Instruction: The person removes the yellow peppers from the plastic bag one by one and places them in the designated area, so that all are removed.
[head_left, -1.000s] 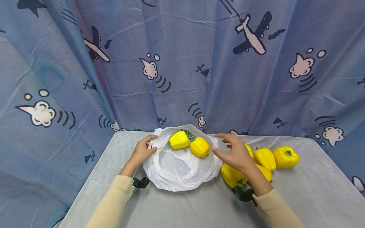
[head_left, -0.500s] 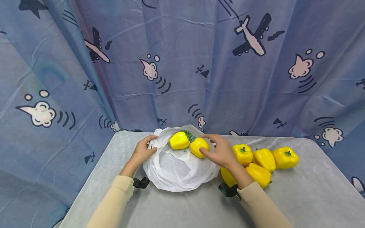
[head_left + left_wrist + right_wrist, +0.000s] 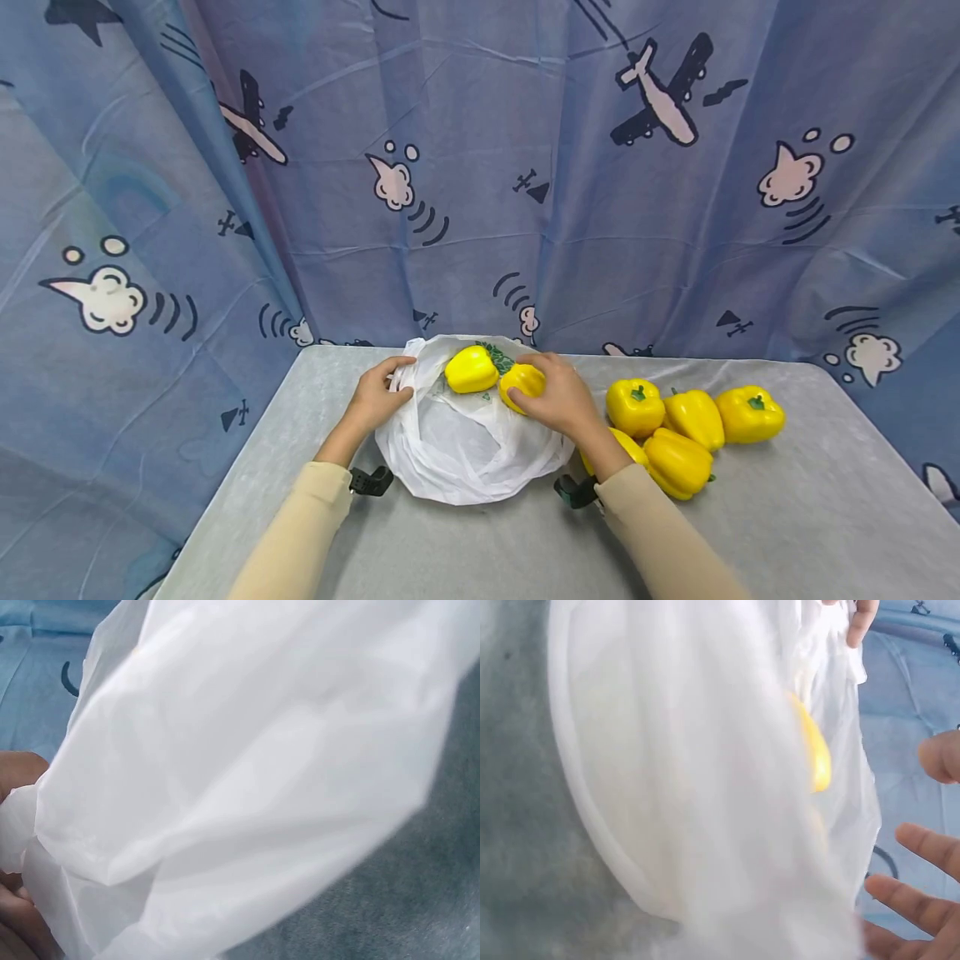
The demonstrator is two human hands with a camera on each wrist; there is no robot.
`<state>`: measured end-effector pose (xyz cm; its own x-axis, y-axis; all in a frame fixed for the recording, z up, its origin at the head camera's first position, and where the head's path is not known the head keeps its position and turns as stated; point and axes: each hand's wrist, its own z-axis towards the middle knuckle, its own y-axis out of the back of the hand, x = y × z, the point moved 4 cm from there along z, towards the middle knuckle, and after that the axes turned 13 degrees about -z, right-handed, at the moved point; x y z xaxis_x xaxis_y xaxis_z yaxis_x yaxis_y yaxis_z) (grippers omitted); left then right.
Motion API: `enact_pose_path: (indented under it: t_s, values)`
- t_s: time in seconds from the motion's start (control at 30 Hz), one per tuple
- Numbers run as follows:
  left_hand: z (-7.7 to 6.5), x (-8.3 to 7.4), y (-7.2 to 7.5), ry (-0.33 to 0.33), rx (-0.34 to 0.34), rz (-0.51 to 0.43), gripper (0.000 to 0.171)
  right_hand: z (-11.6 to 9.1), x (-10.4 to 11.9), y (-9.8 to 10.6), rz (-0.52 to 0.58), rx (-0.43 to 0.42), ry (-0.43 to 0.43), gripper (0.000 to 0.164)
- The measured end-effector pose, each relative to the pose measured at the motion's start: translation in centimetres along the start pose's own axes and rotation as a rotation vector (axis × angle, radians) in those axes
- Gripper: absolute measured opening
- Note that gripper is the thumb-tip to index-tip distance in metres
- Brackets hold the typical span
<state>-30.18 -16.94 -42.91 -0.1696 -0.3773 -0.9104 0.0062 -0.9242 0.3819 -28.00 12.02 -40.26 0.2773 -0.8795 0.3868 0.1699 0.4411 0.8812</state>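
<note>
A white plastic bag [image 3: 442, 467] stands with its mouth spread, some green print showing inside. My left hand [image 3: 378, 396] grips its left rim between thumb and fingers; in the left wrist view, bag film [image 3: 225, 750] fills most of the picture. Two yellow bell peppers lie in the bag: a left pepper [image 3: 471, 369] and a right pepper [image 3: 527, 379]. Over the bag's right side is my right hand [image 3: 558, 396], partly covering the right pepper. Its fingers [image 3: 911, 900] look spread in the right wrist view, with nothing seen between them and the thumb.
Several more yellow peppers sit grouped on the grey tabletop right of the bag, among them a front pepper [image 3: 678, 462] and a far-right pepper [image 3: 750, 414]. A blue curtain [image 3: 465, 167] with printed planes hangs behind the table [image 3: 465, 550].
My right hand has moved left from beside the bag to over the right pepper inside it. The bag's far rim has sunk a little. My left hand has stayed put.
</note>
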Motion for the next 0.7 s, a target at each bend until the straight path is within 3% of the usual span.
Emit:
enact_pose_path:
  t_s: [0.2,0.7]
  values:
    - [0.1,0.1,-0.1,0.001,0.006,-0.011,0.048,0.4,-0.5,-1.2,-0.006,0.016,-0.057,0.052]
    - [0.3,0.5,-0.2,0.007,0.009,-0.001,0.048,1.4,-1.2,-3.1,-0.086,0.011,-0.094,0.050]
